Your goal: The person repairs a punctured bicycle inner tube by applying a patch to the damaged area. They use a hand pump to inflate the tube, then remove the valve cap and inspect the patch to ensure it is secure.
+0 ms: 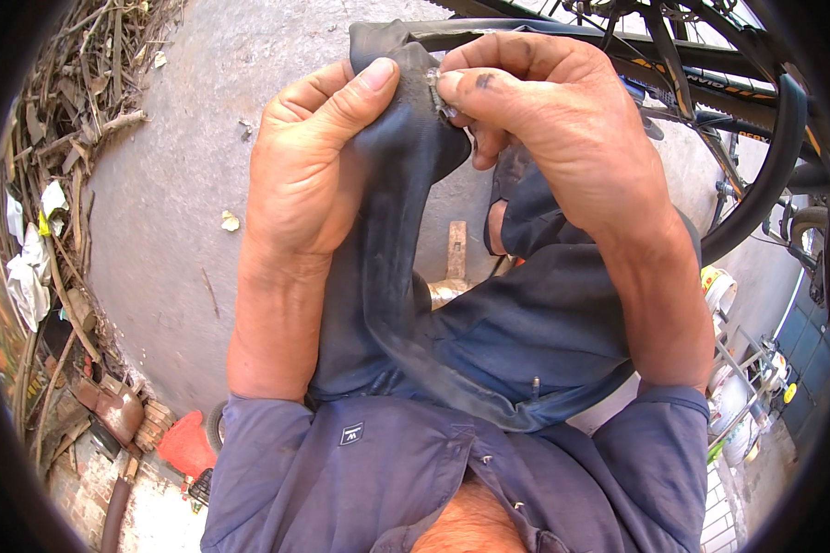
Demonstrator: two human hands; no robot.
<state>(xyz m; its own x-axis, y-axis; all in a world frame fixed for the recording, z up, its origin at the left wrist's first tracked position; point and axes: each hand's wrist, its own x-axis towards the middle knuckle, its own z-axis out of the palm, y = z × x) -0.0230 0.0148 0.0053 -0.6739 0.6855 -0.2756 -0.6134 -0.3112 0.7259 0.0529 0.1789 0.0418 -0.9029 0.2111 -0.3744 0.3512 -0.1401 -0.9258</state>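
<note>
A black bicycle inner tube (387, 276) runs from my hands down across my lap, and its metal valve (536, 387) sticks up near my belly. My left hand (304, 157) is closed around a folded stretch of the tube, its thumb pressing on the top. At the edge of that stretch, my right hand (572, 129) pinches a small, crumpled, translucent scrap (441, 94) between thumb and fingertips. The scrap touches the rubber; whether it is stuck there I cannot tell. A dark smudge marks the right thumb.
A bicycle (673, 74) lies or leans at the far right, a black tyre (765, 194) hanging beside it. Sticks and litter (65, 138) line the left edge. A hammer-like tool (456, 253) lies on the ground between my legs. A red bag-like thing (186, 444) is at lower left.
</note>
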